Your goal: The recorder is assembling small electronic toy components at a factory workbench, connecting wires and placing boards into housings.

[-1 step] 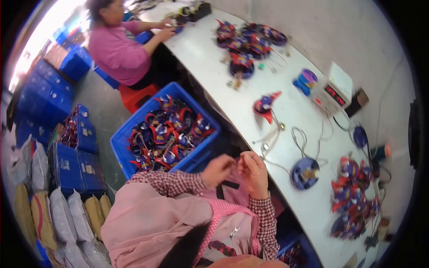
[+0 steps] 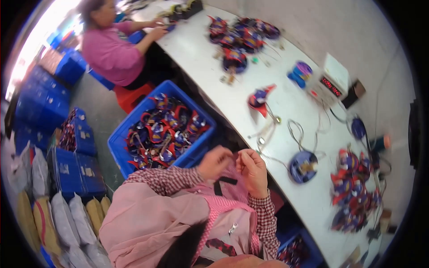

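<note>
My left hand [image 2: 215,163] is held over my lap, its fingers curled and closed. Just beside it my right hand [image 2: 253,173] pinches with thumb and forefinger together. Whatever they may hold is too small to make out. Both are in front of the pink apron [image 2: 230,185], near the table's edge. On the white table [image 2: 214,67] closest to them lie a red and blue figure-like toy part [image 2: 259,99] with wires, a small metal-ended cable piece [image 2: 262,140] and a round blue base [image 2: 296,172] with a tan piece inside.
A blue crate [image 2: 117,145] full of toy parts stands left of my hands. More toy parts [image 2: 243,38] cluster at the far end and others [image 2: 353,192] at the right. A white meter [image 2: 328,82] with a red display trails cables. A co-worker [image 2: 109,49] sits far left.
The view has shifted slightly, so the table and crate appear a little farther left. My hands stay close together, with the left fingers a bit more curled.
</note>
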{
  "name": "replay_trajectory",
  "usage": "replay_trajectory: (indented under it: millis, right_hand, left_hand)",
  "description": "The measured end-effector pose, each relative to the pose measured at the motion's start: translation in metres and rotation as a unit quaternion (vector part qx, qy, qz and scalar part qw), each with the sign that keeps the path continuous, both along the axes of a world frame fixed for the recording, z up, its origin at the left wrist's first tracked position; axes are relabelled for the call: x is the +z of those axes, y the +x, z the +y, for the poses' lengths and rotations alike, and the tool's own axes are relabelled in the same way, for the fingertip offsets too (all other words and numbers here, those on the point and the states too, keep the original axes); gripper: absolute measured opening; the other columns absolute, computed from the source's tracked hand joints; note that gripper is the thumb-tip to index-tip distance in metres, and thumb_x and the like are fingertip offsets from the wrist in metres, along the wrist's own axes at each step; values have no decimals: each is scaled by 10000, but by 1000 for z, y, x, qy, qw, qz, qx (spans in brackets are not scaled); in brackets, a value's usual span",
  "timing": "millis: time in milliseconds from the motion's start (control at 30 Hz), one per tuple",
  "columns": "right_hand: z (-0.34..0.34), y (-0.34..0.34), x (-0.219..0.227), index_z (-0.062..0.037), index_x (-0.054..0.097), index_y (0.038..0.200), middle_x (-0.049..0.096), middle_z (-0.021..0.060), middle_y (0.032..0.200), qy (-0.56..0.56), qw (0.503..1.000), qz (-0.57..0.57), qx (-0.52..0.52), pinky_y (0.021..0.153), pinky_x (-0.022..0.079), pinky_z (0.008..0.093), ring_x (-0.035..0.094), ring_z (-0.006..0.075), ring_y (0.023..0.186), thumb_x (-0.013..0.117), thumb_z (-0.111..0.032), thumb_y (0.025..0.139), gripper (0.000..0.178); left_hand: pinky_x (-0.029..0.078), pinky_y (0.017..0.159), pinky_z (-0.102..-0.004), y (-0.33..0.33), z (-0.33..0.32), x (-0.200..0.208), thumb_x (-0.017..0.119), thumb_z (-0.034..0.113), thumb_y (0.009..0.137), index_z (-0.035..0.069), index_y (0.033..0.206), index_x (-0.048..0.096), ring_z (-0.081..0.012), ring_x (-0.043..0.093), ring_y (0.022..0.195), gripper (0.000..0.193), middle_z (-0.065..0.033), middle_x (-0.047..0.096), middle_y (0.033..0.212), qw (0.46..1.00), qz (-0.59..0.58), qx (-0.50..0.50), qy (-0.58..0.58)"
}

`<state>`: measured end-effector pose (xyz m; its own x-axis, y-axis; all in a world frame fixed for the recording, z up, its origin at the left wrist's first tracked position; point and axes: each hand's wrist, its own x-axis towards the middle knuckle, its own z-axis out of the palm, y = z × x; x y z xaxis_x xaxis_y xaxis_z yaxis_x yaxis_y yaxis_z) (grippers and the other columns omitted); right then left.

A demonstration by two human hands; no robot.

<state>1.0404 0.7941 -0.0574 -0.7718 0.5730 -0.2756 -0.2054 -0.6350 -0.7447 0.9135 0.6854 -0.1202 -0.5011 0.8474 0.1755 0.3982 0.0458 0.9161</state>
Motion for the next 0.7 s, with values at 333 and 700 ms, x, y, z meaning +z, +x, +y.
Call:
replay_trajectory:
  millis: [333, 700]
  right_hand:
    - [45, 151, -9, -1, 538, 1061, 535, 5, 846, 365, 846, -269, -280, 590, 411, 179, 482, 49, 646, 595, -45, 864, 210]
    - [118, 118, 3, 35, 461, 1208, 499, 84, 1021, 578, 698, -379, -187, 685, 440, 243, 518, 123, 778, 681, -105, 815, 472]
  left_hand:
    - [436, 596, -268, 7, 101, 29, 638, 70, 800, 1, 966, 579, -169, 528, 671, 189, -88, 519, 787, 990, 40, -131, 35]
    - [385, 911, -401, 34, 169, 42, 742, 264, 704, -27, 1268, 402, -361, 466, 1018, 720, -199, 494, 1096, 919, 254, -249, 169]
